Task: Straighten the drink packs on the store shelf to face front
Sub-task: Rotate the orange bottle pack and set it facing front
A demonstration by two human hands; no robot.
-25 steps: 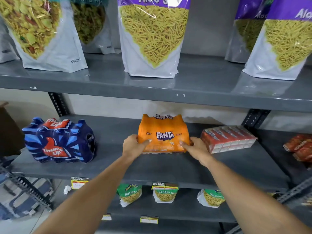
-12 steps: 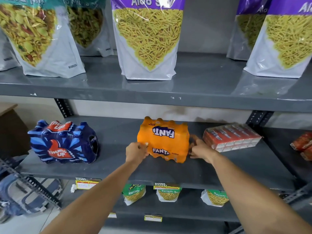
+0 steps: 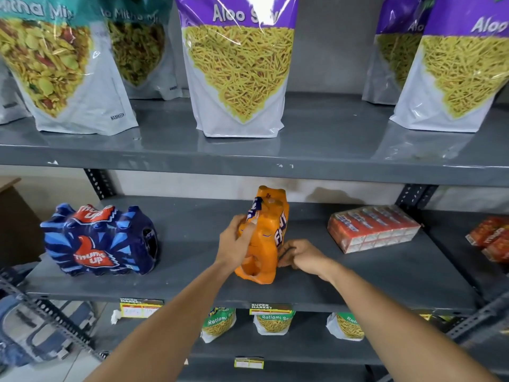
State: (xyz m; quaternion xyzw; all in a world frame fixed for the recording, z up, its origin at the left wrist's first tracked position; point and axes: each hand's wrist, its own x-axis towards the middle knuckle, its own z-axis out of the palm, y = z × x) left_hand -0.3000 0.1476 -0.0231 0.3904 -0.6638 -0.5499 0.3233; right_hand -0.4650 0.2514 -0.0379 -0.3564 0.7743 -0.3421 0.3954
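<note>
On the middle shelf, my left hand clasps the Fanta pack; right hand steadies its base, fingers curled. Best swivel slowly till the logo fronts.

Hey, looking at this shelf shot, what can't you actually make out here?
- Fanta pack, head view: logo turned sideways, partly covered by the left hand.
- Right hand: fingertips hidden behind the pack.
- Price tags: writing too small.
- Aloo snack bag: name cut by the frame edge.

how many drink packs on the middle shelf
2. A blue pack stands at the left; an orange pack is in the middle, gripped by the left hand. None seem hidden.
</note>
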